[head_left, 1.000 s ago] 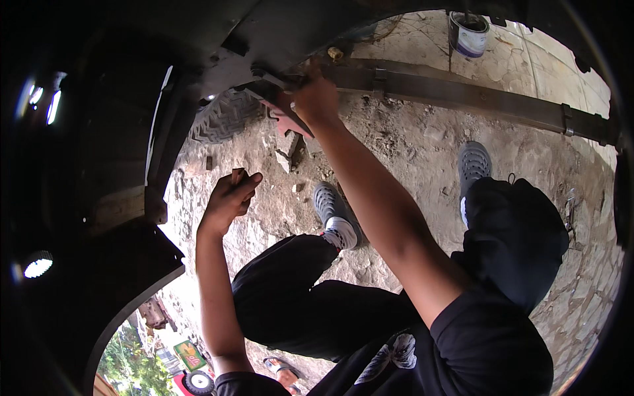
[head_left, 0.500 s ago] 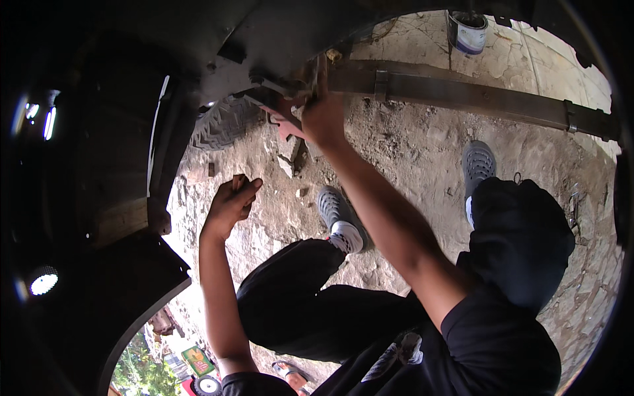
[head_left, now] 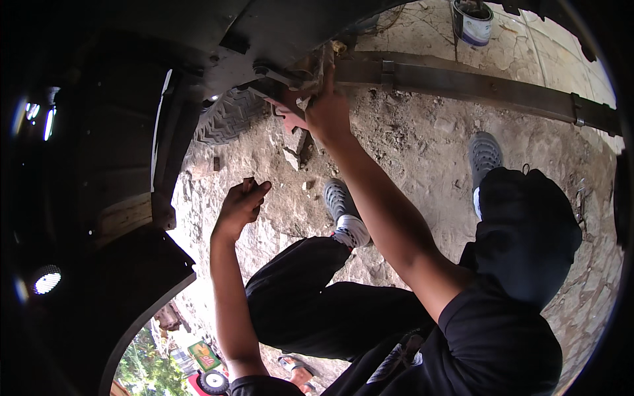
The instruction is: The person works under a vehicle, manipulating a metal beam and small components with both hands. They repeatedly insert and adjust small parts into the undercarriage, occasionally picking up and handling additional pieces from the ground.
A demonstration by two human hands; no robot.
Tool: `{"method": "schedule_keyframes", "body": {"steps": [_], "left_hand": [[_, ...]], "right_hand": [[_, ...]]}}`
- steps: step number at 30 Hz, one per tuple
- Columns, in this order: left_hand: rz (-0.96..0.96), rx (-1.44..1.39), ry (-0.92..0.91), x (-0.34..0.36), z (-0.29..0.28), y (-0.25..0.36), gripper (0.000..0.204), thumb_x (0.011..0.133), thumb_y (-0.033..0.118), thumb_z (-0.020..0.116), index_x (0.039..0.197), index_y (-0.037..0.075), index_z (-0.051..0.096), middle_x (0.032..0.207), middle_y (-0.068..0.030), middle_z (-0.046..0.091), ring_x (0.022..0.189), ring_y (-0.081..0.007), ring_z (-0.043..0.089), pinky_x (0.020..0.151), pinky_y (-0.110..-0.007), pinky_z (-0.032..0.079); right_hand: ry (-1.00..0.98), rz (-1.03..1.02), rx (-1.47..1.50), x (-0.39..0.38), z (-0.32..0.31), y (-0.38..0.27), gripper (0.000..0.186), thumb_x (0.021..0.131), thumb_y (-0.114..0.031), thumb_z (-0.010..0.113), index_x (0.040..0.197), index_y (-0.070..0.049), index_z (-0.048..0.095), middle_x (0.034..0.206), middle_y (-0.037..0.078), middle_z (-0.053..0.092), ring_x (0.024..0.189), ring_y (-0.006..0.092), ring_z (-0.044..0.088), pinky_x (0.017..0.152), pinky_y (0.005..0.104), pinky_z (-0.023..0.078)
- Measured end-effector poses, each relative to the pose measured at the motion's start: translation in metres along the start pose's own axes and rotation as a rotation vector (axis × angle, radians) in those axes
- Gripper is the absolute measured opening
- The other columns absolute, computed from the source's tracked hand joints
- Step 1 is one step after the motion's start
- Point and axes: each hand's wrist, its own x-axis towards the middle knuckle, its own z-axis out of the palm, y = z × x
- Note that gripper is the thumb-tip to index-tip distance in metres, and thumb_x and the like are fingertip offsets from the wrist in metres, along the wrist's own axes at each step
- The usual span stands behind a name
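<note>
My right hand (head_left: pixel 327 117) reaches up under a vehicle, at the end of a long dark leaf spring (head_left: pixel 482 91). Its fingers are bent against the metal bracket (head_left: pixel 281 78) there, with one finger pointing up along it; what they grip is hidden. A red metal piece (head_left: pixel 290 113) is just left of that hand. Lower and to the left, my left hand (head_left: pixel 243 208) is raised in mid-air, closed in a fist. A small dark end shows above its fingers, too small to name.
A tyre (head_left: pixel 230 117) stands beyond the bracket, near a broken stone block (head_left: pixel 294 148). Dark bodywork (head_left: pixel 99 158) closes in the left and top. A paint can (head_left: pixel 473 25) stands at the far right. My shoes (head_left: pixel 485 158) rest on rough, dusty ground (head_left: pixel 409 165). A sandalled foot shows below.
The whole view has shifted a little, so most things sit slightly farther right. My right hand stays at the bracket, and my left hand remains closed in the air.
</note>
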Motion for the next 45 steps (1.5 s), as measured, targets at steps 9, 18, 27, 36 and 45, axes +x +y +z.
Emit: {"method": "schedule_keyframes", "body": {"steps": [9,18,27,36,45], "left_hand": [[-0.028,-0.015,0.005,-0.001,-0.012,-0.018,0.042,0.097,0.031,0.074,0.076,0.020,0.039,0.064,0.0090,0.038,0.048,-0.0027,0.028,0.044,-0.024,0.021],[0.000,0.155,0.009,0.007,0.002,0.002,0.042,0.093,0.038,0.078,0.077,0.017,0.045,0.063,0.0079,0.039,0.052,-0.0035,0.032,0.046,-0.025,0.026],[0.060,0.273,-0.027,0.012,0.009,0.005,0.043,0.095,0.038,0.075,0.075,0.015,0.045,0.061,0.0078,0.036,0.051,-0.0048,0.030,0.047,-0.028,0.025],[0.047,0.197,-0.011,-0.006,0.009,0.015,0.044,0.095,0.035,0.076,0.076,0.018,0.041,0.060,0.0094,0.033,0.049,-0.0038,0.028,0.044,-0.025,0.023],[0.018,0.175,-0.038,0.005,0.013,0.018,0.042,0.094,0.036,0.077,0.077,0.017,0.044,0.060,0.0090,0.033,0.049,-0.0041,0.026,0.045,-0.026,0.023]], "right_hand": [[-0.165,0.019,0.001,-0.017,-0.012,-0.012,0.084,0.094,-0.011,0.057,0.161,0.002,0.008,0.111,0.041,0.064,0.088,0.0503,0.071,0.073,0.0535,0.060],[-0.336,0.210,0.021,0.001,-0.039,-0.036,0.090,0.093,-0.013,0.058,0.163,-0.003,0.002,0.123,0.044,0.058,0.102,0.0532,0.068,0.089,0.0519,0.059],[-0.266,0.192,0.024,0.027,-0.010,-0.020,0.094,0.091,-0.015,0.064,0.162,0.000,0.004,0.109,0.039,0.067,0.097,0.0463,0.071,0.085,0.0495,0.060],[-0.306,0.157,0.044,-0.031,-0.031,-0.026,0.091,0.095,-0.026,0.068,0.162,-0.004,0.010,0.141,0.037,0.048,0.099,0.0474,0.071,0.077,0.0476,0.063],[-0.268,0.240,0.066,0.052,-0.012,-0.021,0.095,0.090,-0.006,0.060,0.163,-0.005,0.000,0.108,0.037,0.068,0.098,0.0489,0.071,0.088,0.0511,0.059]]}}
